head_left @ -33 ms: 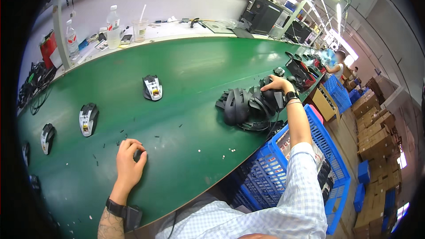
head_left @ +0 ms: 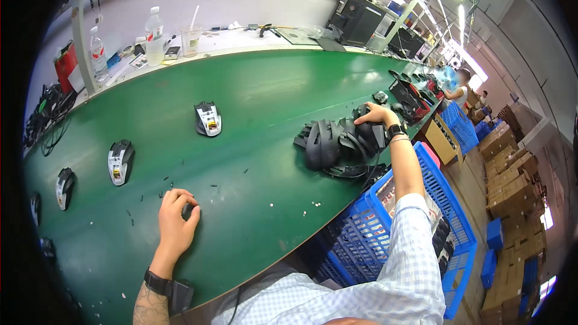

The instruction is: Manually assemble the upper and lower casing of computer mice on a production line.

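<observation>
My left hand rests on the green bench with its fingers curled. A small dark rounded piece shows between thumb and fingertips; its kind is not clear. My right hand reaches far to the right, fingers bent over the top of black headgear with straps and a boxy part. The palm hides some of what it grips. Opened computer mice with black shells and pale insides stand at left: one mouse farther back, another mouse nearer, a third mouse beyond it.
Tiny black bits lie scattered near my left hand. A blue plastic crate stands against the bench at my right. Bottles and a plastic cup line the back shelf. A person sits farther down the bench.
</observation>
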Available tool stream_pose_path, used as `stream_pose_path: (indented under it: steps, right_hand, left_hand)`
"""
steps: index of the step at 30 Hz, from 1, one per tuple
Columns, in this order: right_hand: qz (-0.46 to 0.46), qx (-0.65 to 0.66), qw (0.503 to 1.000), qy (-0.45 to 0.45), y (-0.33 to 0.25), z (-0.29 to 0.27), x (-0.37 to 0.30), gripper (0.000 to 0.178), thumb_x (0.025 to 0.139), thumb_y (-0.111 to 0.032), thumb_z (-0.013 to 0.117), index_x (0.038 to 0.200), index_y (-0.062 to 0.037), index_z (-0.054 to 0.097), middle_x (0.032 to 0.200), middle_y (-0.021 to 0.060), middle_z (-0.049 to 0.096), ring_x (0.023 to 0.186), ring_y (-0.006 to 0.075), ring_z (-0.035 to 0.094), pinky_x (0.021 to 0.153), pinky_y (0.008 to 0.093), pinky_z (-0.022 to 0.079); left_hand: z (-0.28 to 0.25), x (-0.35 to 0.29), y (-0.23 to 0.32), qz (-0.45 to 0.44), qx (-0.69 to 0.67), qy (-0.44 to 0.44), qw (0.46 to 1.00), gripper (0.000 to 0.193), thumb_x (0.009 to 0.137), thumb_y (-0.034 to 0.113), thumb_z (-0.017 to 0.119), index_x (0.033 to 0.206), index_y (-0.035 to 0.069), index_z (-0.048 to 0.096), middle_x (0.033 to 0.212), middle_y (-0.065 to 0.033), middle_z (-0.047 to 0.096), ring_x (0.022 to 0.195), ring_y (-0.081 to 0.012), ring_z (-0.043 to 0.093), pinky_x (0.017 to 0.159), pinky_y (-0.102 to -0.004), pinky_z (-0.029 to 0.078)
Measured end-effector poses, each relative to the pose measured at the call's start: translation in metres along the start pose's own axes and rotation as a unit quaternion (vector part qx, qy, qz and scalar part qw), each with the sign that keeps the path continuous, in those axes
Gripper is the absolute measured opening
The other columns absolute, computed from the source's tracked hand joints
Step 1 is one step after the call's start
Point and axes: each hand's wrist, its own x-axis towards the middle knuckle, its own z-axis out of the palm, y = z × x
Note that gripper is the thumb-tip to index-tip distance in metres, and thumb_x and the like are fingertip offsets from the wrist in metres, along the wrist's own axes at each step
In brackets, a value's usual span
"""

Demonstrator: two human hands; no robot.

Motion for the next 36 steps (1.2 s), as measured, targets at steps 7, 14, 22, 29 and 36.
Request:
stream_pose_path:
  steps: [7, 14, 22, 29, 36]
  right_hand:
    - [-0.070, 0.043, 0.992, 0.092, 0.016, 0.023, 0.015, 0.099, 0.063, -0.051, 0.077, 0.136, -0.0007, 0.034, 0.131, 0.0265, 0.044, 0.121, 0.0355, 0.045, 0.100, 0.0381, 0.038]
    - [-0.200, 0.049, 0.967, 0.151, 0.006, -0.005, -0.032, 0.065, 0.069, -0.041, 0.076, 0.113, 0.0031, 0.055, 0.112, 0.0212, 0.059, 0.101, 0.0309, 0.058, 0.086, 0.0364, 0.047]
    - [-0.164, -0.124, 0.975, -0.086, -0.014, 0.018, -0.128, 0.055, 0.053, -0.032, 0.084, 0.093, 0.0020, 0.067, 0.086, 0.0126, 0.068, 0.080, 0.0215, 0.065, 0.072, 0.0294, 0.052]
    - [-0.135, -0.148, 0.977, -0.073, -0.005, 0.046, -0.152, 0.072, 0.049, -0.034, 0.084, 0.106, 0.0040, 0.062, 0.108, 0.0188, 0.063, 0.100, 0.0290, 0.061, 0.089, 0.0324, 0.048]
    - [-0.111, -0.232, 0.964, -0.065, -0.008, 0.064, -0.136, 0.063, 0.047, -0.023, 0.081, 0.104, -0.0013, 0.065, 0.100, 0.0184, 0.065, 0.095, 0.0307, 0.062, 0.084, 0.0342, 0.050]
  left_hand:
    - [0.002, 0.001, 0.006, -0.018, -0.018, -0.014, 1.000, 0.008, 0.071, 0.002, 0.060, 0.076, -0.001, 0.054, 0.087, -0.0111, 0.054, 0.085, -0.0279, 0.051, 0.081, -0.0345, 0.039]
    - [0.002, -0.001, -0.002, 0.000, 0.004, -0.005, 1.000, 0.008, 0.071, 0.002, 0.061, 0.076, -0.001, 0.055, 0.088, -0.0101, 0.055, 0.084, -0.0274, 0.050, 0.076, -0.0354, 0.041]
    - [0.002, -0.003, -0.003, -0.018, -0.008, -0.006, 1.000, 0.008, 0.072, 0.002, 0.060, 0.077, -0.001, 0.055, 0.089, -0.0096, 0.055, 0.086, -0.0269, 0.050, 0.078, -0.0353, 0.041]
    - [0.003, -0.006, -0.001, -0.007, -0.003, -0.013, 1.000, 0.008, 0.073, 0.003, 0.060, 0.077, -0.001, 0.055, 0.089, -0.0094, 0.055, 0.087, -0.0268, 0.051, 0.079, -0.0351, 0.041]
    - [0.001, -0.007, -0.003, -0.014, -0.011, -0.004, 1.000, 0.008, 0.072, 0.002, 0.059, 0.077, -0.002, 0.054, 0.088, -0.0103, 0.055, 0.086, -0.0270, 0.051, 0.079, -0.0348, 0.040]
